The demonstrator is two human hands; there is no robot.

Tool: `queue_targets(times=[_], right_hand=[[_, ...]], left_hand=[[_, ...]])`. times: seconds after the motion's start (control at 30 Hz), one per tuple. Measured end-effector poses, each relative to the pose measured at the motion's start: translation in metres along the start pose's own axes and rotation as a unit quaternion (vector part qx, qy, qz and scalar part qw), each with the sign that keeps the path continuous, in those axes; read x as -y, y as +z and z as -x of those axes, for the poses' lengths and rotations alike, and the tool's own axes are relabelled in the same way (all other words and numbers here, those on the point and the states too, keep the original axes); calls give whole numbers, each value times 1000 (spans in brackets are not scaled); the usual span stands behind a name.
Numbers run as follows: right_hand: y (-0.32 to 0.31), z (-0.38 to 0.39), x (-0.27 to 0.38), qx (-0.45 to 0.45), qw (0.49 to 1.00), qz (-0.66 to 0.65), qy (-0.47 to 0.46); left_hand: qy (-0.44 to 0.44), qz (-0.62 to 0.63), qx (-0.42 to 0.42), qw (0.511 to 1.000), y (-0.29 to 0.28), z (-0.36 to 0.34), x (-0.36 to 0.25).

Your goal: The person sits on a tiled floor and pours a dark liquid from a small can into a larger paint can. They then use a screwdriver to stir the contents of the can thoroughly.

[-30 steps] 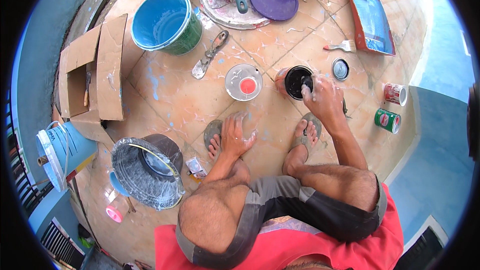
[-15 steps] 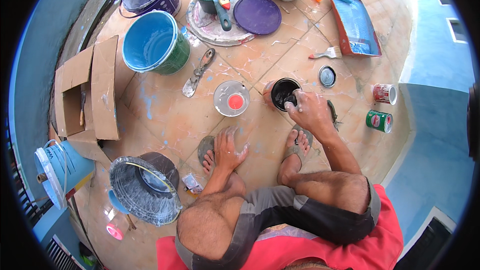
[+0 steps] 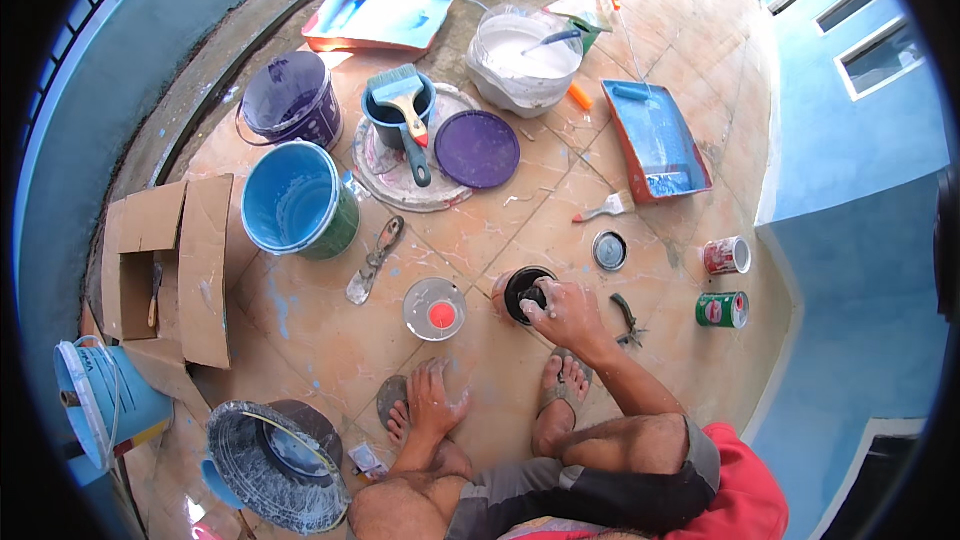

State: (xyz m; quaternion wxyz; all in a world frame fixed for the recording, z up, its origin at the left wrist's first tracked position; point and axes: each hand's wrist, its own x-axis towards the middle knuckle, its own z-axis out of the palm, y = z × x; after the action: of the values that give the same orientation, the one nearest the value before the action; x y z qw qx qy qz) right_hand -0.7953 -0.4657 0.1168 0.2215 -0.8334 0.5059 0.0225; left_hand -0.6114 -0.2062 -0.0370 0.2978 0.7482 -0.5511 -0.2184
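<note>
Floor [image 3: 480, 225]: tan tiles, streaked with white and spotted with blue paint.
Walls [image 3: 840, 300]: pale blue, to the left and right.
Can [image 3: 502, 298]: on the tiles, a little beyond the right foot [image 3: 564, 385], dark inside.
Right hand [image 3: 565, 312]: over the can's rim, thumb and fingers bent at its mouth, next to something dark; whether they grip it, I cannot tell.
Left hand [image 3: 432, 402]: fingers spread apart, low over the left foot [image 3: 398, 424]; whether it touches the foot, I cannot tell.
Both hands: apart from each other, the right one farther forward.
Clear tub [image 3: 420, 292]: just left of the can, with a red round patch in it.
Metal lid [image 3: 609, 251]: flat on the floor, near the can on its right.
Dark tool [image 3: 626, 315]: lying just right of the right hand.
Scraper [image 3: 374, 262]: beyond the tub, to the left.
Small brush [image 3: 606, 207]: beyond the metal lid, red handle pointing left.
Paint tray [image 3: 622, 145]: red outside, blue with paint inside, past the small brush.
Small cans: one red and white [image 3: 725, 256], one green [image 3: 720, 310], side by side near the right wall.
Blue bucket [image 3: 300, 202]: beyond the scraper, green outside.
Purple lid [image 3: 477, 150]: right of a dark pot [image 3: 383, 125] with a wide brush [image 3: 397, 90] across it.
Cardboard box [image 3: 207, 270]: far left, flaps spread.
</note>
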Motion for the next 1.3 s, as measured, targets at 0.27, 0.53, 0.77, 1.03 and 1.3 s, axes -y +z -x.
queue_targets(times=[0.27,0.53,0.77,1.03,1.3], right_hand=[[-6,9,-3,28,994,109,15],[1,3,1,-73,997,17,23],[-3,11,3,30,999,3,17],[-9,7,1,3,997,62,47],[0,3,9,-81,996,-18,32]], left_hand=[[0,7,-5,1000,-1,1,0],[2,20,-8,1000,1,2,2],[6,-3,-4,1000,0,-1,0],[-5,13,0,1000,5,3,6],[-3,3,0,1000,6,5,6]])
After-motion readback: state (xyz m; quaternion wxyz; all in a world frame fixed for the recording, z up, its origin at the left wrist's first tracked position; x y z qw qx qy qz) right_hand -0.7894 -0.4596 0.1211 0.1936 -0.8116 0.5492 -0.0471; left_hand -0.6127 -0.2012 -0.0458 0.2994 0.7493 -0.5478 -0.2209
